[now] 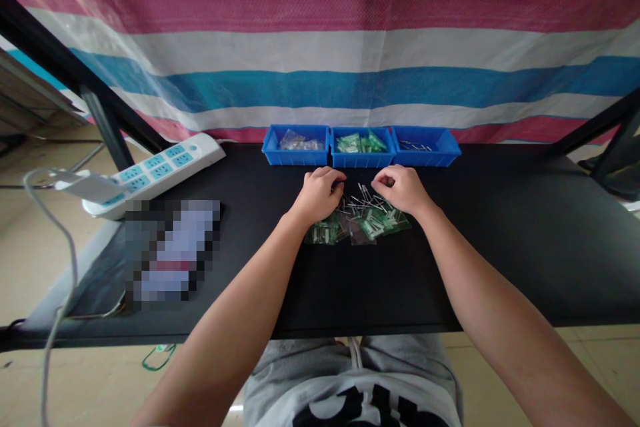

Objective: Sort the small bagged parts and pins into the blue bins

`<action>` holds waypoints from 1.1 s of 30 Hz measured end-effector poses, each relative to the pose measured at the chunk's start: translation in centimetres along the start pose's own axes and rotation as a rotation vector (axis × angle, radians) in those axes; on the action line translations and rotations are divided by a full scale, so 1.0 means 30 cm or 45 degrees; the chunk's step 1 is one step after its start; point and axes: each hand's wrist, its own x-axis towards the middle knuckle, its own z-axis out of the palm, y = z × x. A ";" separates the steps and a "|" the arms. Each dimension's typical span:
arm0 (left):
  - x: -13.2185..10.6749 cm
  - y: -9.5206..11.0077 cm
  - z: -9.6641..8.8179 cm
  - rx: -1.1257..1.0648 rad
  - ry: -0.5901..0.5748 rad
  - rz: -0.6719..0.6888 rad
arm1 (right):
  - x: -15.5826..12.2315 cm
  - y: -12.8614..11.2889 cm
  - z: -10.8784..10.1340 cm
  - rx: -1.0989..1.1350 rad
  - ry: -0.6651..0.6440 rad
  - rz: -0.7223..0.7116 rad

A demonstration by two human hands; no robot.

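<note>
My left hand (320,193) is closed, its fingers curled at the left side of a pile of thin metal pins (367,197). Opposite it, my right hand (403,188) makes a pinch at the pile's right edge. Whatever either hand may hold is too small to make out. Small green packets (383,221) with pale strips lie in front of the pins, and more green packets (325,232) are partly under my left wrist. A clear plastic bag (361,232) lies between them.
Three blue bins line the back: the left bin (295,158) holds clear packets, the middle bin (363,161) green ones, the right bin (430,159) a few metal pins. A white power strip (155,173) with a cable and a blurred phone-like object (177,250) lie left on the black table (525,247).
</note>
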 end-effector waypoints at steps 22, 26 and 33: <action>0.002 0.010 0.003 0.017 -0.047 -0.046 | -0.004 0.038 -0.011 -0.103 -0.301 -0.127; 0.002 0.013 0.002 0.026 -0.051 -0.052 | -0.004 0.034 -0.014 -0.105 -0.343 -0.139; 0.001 0.018 -0.002 0.009 -0.018 -0.028 | -0.003 0.015 -0.007 0.045 -0.277 -0.132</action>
